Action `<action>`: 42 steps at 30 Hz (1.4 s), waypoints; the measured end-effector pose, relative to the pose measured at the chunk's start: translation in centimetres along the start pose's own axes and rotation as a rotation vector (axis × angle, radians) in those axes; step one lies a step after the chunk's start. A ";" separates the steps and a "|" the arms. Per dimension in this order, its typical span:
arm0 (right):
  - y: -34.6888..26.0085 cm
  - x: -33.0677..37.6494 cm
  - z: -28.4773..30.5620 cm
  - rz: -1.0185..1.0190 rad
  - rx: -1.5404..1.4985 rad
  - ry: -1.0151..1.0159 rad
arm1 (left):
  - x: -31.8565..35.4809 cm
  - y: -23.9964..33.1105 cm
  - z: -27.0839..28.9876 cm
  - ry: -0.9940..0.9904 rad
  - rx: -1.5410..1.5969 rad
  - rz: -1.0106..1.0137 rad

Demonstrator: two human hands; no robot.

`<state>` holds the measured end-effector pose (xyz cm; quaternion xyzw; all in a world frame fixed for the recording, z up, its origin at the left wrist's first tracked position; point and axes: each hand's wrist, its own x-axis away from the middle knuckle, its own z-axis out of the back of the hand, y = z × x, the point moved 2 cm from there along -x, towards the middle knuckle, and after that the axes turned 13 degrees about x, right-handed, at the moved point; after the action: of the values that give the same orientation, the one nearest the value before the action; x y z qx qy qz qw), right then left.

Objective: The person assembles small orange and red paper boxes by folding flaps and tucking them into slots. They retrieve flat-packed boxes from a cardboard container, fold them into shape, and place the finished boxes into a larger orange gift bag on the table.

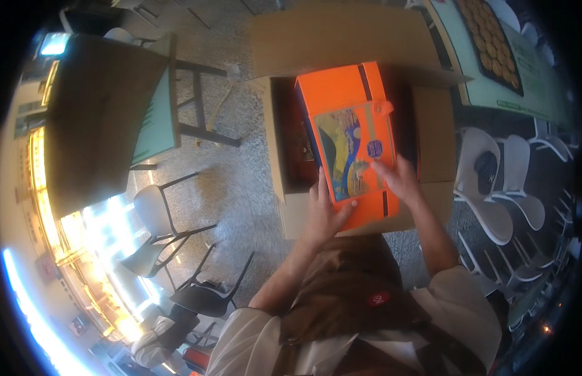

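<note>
As I view it remotely: one orange box (347, 147), over the open cardboard carton (436, 147); left hand (325, 215) and right hand (400, 182) gripping opposite sides. Step, I judge: two-handed handling; next move calls for even support.

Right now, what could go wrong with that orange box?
The orange box might tip: the left hand and right hand hold it towards its near end. Its far end might also catch the far flap of the large carton, which it overlaps in this view.
</note>
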<state>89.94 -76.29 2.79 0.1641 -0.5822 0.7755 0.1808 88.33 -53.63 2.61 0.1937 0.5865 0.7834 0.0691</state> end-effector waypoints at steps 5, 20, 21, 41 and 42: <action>-2.7 3.1 -3.5 0.208 -0.027 -0.028 | 6.5 2.8 3.8 0.183 0.082 -0.135; -20.6 12.0 -20.1 0.541 0.169 -0.534 | 28.3 8.7 15.6 0.854 0.031 -0.132; -22.2 12.2 -20.4 0.582 0.200 -0.612 | 28.8 10.2 15.4 0.909 0.009 -0.101; -26.7 21.9 -52.1 0.822 0.346 -1.473 | 43.7 6.9 21.0 1.623 0.082 0.338; -23.8 21.4 -55.5 0.851 0.354 -1.498 | 44.1 1.9 21.4 1.644 0.075 0.340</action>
<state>79.91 -14.88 17.93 0.4247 -0.4306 0.5445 -0.5812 56.44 -20.31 19.26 -0.3509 0.4386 0.6546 -0.5060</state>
